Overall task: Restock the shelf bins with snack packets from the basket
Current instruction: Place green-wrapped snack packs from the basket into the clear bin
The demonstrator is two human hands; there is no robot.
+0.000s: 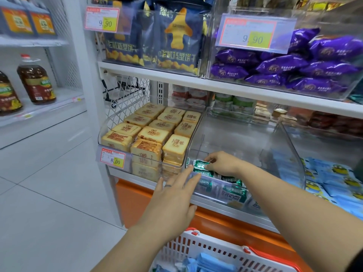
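Note:
Inside a clear shelf bin (290,146), my right hand (222,162) pinches a green snack packet (200,166) near the bin's front left corner. More green and white packets (232,190) lie along the bin's front. With its fingers straight, my left hand (176,195) is stretched toward the bin's front rim, its fingertips just beside the green packet. At the bottom stands the white basket (216,250) with red handles; blue packets (210,264) lie in it.
Left of this bin is a bin of yellow toast packs (149,132). Blue packets (332,179) fill the bin to the right. The upper shelf holds dark blue bags (176,38) and purple packets (284,65). Oil bottles (35,79) stand on the far-left shelving. Orange base panel (137,199) below.

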